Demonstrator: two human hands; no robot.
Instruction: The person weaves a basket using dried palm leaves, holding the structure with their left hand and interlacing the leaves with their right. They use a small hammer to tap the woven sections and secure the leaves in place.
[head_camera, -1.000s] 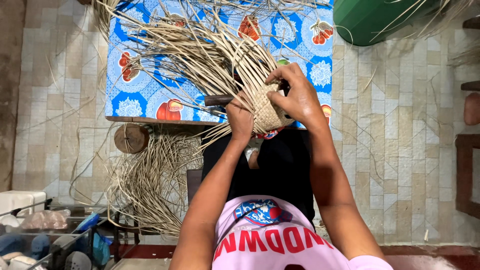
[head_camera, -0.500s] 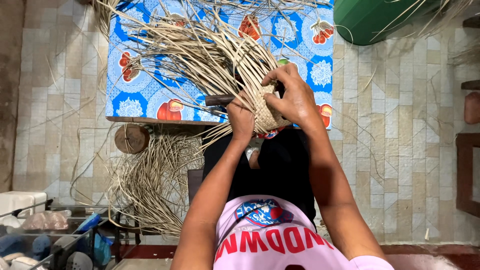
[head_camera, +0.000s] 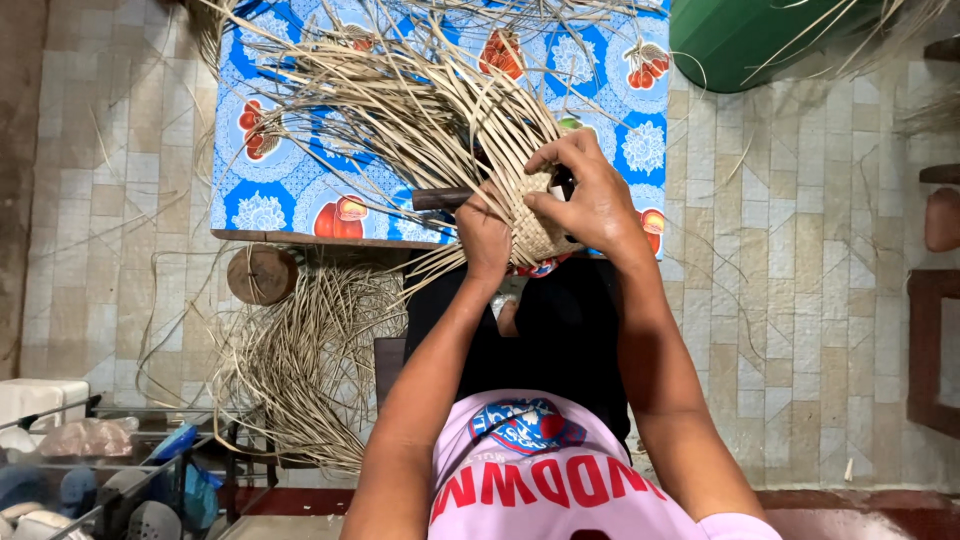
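At nine o'clock from the hands, a bundle of loose straw is seen on the tiled floor, beside a round wooden stump. At centre, a half-woven basket is held over the edge of a blue flowered table. The left hand is pinched on a strand at the basket's side; the right hand is clasped over its top. The basket is judged light and springy, its free strands stiff yet easily kinked, so it is best gripped on the tightly woven body.
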